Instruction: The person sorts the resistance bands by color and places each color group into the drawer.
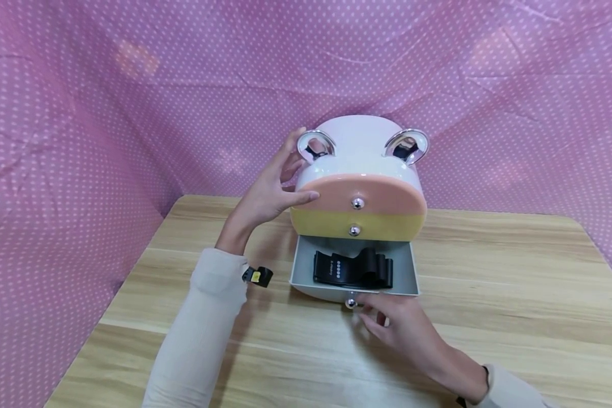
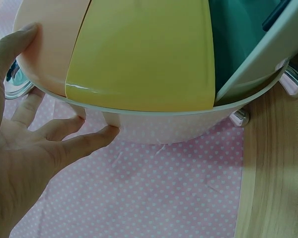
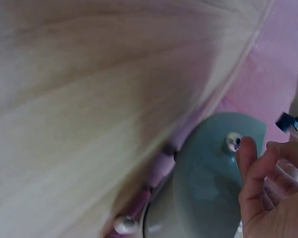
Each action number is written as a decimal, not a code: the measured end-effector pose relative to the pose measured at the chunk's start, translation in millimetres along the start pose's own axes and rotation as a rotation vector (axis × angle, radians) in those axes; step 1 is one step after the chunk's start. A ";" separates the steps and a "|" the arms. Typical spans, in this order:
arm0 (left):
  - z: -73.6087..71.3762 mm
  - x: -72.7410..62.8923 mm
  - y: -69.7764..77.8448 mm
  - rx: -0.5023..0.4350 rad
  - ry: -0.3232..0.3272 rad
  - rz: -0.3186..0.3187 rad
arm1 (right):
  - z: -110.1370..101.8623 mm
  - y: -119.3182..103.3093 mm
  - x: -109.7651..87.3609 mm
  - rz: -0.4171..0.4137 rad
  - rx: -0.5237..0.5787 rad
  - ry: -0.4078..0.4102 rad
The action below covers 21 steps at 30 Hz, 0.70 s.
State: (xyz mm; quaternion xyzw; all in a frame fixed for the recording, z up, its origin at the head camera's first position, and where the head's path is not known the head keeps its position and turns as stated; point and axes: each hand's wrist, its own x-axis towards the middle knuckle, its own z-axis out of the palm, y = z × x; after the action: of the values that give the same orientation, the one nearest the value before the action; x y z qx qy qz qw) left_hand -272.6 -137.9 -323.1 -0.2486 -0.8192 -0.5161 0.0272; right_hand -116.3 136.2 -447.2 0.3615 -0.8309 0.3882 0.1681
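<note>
A small white drawer cabinet [image 1: 359, 139] with silver ears stands on the table, with peach, yellow and grey-green fronts. My left hand [image 1: 270, 190] holds its left side. The thumb lies on the peach drawer [image 2: 44, 59] and the other fingers reach along the white side wall [image 2: 164, 131]. The bottom drawer [image 1: 413, 272] is pulled out, with a folded black strap [image 1: 352, 269] with white markings inside. My right hand [image 1: 405, 326] is at its front, loosely bent fingers close beside the silver knob [image 3: 233, 142], thumb apart from the index finger, nothing held.
The wooden table [image 1: 515, 300] extends on both sides of the cabinet. Pink dotted cloth [image 1: 285, 56] hangs close behind it and along the sides. A black strap end with a yellow piece [image 1: 257, 276] sticks out from my left sleeve [image 1: 199, 323].
</note>
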 end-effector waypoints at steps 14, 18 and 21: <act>0.4 -2.2 0.7 -0.013 0.000 -0.004 | 14.4 0.0 6.3 0.208 -0.039 -0.202; 0.6 -1.5 1.4 -0.014 -0.001 0.001 | 15.7 -0.2 8.6 0.246 -0.051 -0.204; 0.8 -1.1 1.5 -0.018 -0.002 0.001 | 16.6 0.9 10.9 0.260 -0.057 -0.194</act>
State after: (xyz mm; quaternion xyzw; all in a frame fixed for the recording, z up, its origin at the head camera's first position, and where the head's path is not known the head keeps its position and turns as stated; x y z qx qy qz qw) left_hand -270.8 -137.1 -322.6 -0.2499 -0.8144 -0.5231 0.0246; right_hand -124.4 118.8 -452.3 0.2816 -0.8936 0.3465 0.0456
